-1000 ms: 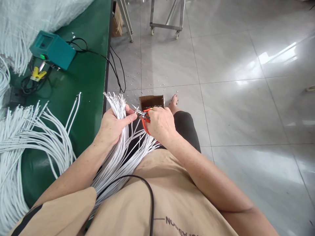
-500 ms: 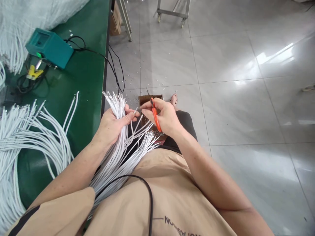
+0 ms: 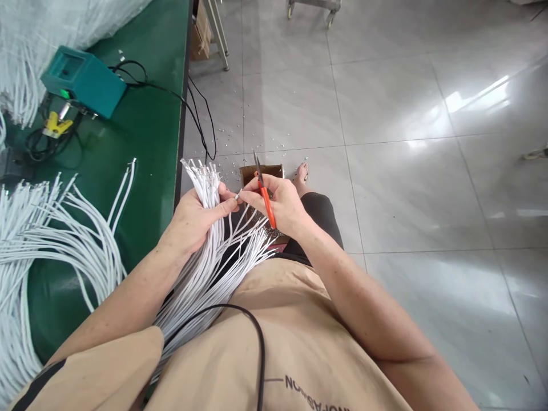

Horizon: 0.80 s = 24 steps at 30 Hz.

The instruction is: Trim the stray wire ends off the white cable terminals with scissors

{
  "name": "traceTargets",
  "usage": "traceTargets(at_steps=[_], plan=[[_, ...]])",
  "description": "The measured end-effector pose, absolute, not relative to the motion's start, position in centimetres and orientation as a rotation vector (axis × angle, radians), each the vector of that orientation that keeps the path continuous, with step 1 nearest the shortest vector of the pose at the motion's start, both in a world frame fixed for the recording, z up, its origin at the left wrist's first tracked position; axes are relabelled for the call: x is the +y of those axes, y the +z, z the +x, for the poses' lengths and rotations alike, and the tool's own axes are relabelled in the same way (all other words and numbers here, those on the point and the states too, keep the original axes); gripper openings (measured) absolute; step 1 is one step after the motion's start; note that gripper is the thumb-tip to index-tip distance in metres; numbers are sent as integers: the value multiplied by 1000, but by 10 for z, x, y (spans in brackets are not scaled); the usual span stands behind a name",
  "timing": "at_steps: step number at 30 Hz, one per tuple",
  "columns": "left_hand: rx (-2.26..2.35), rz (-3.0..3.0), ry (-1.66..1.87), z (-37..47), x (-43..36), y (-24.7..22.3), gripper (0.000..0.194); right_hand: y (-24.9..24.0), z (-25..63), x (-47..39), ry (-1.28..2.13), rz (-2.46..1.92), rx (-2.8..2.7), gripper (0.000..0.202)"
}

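Note:
A thick bundle of white cables (image 3: 208, 197) is wrapped in my left hand (image 3: 193, 220), their cut ends pointing up past the fingers. Between that hand's thumb and fingertip, one cable end is pinched out from the rest. My right hand (image 3: 283, 202) carries scissors with orange-red handles (image 3: 267, 204), their dark blades pointing up and away. Its thumb and forefinger meet at the pinched cable end, touching or nearly touching the left fingertips. More loose white cables (image 3: 252, 245) fan across my lap below both hands.
Left lies a green table (image 3: 145, 131) with a teal box device (image 3: 88, 80), a yellow clip (image 3: 57, 124) and piles of white cables (image 3: 64, 228). Under my hands an open cardboard box (image 3: 262, 171) stands on the floor, small scraps around it. A wheeled cart (image 3: 317, 4) is beyond.
My right hand has moved left, its fingertips now at the cable end pinched by the left. The scissors have turned with it. The wheeled cart has shifted away, up the picture.

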<state>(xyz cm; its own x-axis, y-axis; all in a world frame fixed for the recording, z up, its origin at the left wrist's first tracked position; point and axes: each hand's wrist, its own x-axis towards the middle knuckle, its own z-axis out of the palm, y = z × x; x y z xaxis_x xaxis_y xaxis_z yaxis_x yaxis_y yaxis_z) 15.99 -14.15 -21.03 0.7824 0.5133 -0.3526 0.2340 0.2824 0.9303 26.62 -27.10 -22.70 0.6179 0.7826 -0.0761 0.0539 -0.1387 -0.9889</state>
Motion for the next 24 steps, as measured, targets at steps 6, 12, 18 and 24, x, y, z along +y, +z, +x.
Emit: traceTargets(at_steps=[6, 12, 18, 24], plan=[[708, 1361, 322, 161, -143, -212, 30, -226, 246, -268, 228, -1787, -1015, 18], [783, 1389, 302, 161, -142, -214, 29, -223, 251, -267, 358, -1759, -577, 29], [705, 1387, 130, 160, -133, -209, 26, -232, 255, -262, 539, -1707, -576, 17], [727, 1410, -61, 157, -119, -201, 33, -235, 266, -272, 180, -1799, -353, 16]])
